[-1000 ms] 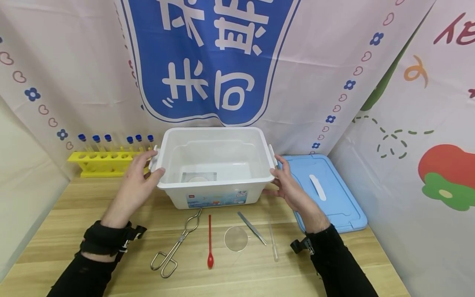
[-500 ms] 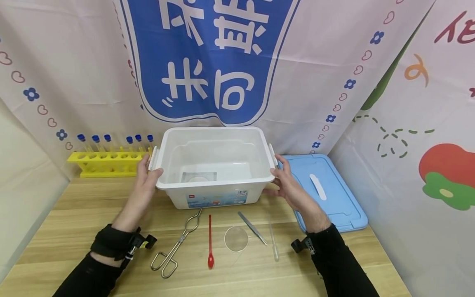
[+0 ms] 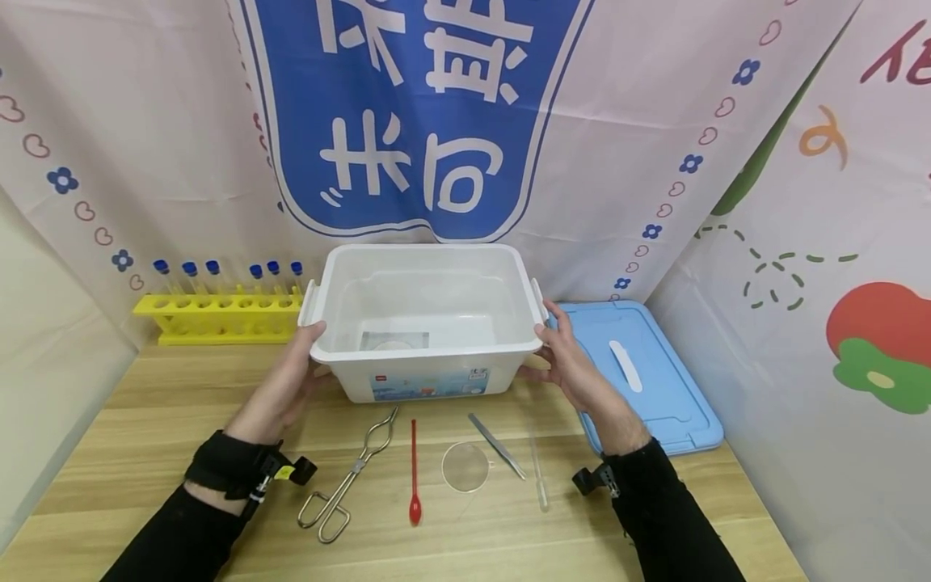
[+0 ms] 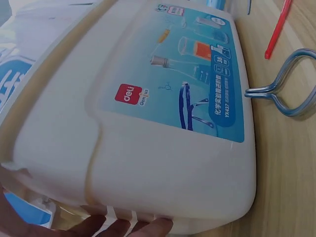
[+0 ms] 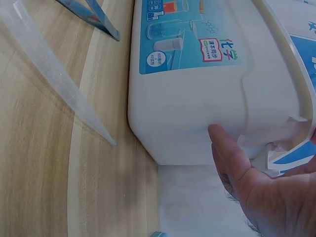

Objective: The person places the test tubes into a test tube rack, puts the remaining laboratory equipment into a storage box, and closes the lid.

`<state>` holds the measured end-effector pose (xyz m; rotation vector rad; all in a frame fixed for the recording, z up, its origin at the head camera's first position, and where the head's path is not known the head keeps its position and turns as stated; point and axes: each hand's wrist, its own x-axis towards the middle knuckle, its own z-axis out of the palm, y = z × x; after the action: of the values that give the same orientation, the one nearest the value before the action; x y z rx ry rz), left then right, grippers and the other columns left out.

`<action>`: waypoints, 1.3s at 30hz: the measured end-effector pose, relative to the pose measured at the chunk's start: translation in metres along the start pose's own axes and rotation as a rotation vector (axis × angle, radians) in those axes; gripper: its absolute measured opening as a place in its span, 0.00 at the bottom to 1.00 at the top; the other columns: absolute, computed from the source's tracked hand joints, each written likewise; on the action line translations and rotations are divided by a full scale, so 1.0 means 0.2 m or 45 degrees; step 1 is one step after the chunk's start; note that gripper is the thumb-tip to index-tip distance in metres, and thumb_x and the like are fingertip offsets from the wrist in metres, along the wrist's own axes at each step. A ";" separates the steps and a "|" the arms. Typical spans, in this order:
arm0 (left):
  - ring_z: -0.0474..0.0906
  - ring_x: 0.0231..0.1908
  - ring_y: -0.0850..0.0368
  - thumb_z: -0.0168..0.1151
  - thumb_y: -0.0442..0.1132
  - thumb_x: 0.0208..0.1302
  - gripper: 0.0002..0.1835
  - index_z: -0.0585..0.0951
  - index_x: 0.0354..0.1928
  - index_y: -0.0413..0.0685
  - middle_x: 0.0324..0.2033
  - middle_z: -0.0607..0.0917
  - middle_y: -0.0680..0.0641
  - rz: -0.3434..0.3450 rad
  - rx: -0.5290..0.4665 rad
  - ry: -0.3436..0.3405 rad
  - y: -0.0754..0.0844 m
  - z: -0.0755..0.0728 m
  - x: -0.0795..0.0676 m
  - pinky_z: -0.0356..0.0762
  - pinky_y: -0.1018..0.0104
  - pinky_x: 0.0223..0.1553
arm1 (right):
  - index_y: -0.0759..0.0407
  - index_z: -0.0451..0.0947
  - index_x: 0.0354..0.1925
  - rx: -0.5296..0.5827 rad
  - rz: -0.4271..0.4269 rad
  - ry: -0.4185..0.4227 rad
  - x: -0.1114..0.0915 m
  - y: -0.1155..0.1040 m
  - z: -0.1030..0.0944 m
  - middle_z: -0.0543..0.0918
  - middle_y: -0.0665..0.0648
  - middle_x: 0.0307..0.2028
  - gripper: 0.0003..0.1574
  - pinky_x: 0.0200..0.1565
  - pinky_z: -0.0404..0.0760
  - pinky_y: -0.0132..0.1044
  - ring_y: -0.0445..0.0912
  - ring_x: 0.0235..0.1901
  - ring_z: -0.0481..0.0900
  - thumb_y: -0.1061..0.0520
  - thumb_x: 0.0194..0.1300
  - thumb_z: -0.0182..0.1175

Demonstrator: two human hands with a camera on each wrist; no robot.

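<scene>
A white plastic storage box [image 3: 429, 368], without its lid, stands at the back of the table with a printed label on its front. My left hand [image 3: 287, 376] grips its left end, thumb at the rim corner and fingers below the handle. In the left wrist view, those fingertips [image 4: 157, 226] lie along the end wall. At the other end my right hand [image 3: 570, 364] holds the box, thumb by the rim and fingers under the right handle. One finger [image 5: 224, 143] presses the wall in the right wrist view. A flat grey-edged packet [image 3: 395, 340] lies inside the box.
Before the box lie crucible tongs [image 3: 356, 466], a red spoon [image 3: 414, 485], a round mesh-like disc [image 3: 465, 467], tweezers [image 3: 497, 446] and a clear dropper [image 3: 540, 477]. A yellow rack [image 3: 225, 323] of blue-capped tubes stands left, a blue lid [image 3: 655, 388] right.
My left hand's fingers have slid from the top of the left handle down beneath it, and the left wrist has shifted right. My right hand keeps its hold on the box.
</scene>
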<state>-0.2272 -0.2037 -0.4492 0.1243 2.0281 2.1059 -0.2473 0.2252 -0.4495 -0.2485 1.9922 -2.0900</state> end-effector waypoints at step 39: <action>0.37 0.77 0.26 0.44 0.53 0.76 0.44 0.33 0.83 0.55 0.79 0.43 0.31 -0.027 -0.034 -0.254 -0.04 -0.02 0.01 0.47 0.20 0.66 | 0.51 0.62 0.75 -1.079 -0.246 0.041 -0.29 -0.37 -0.02 0.76 0.58 0.65 0.36 0.62 0.78 0.61 0.55 0.67 0.72 0.38 0.78 0.52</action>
<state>-0.2283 -0.2065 -0.4570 0.2950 1.8773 2.0180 -0.1978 0.2486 -0.3738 -0.5655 2.8524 -1.2013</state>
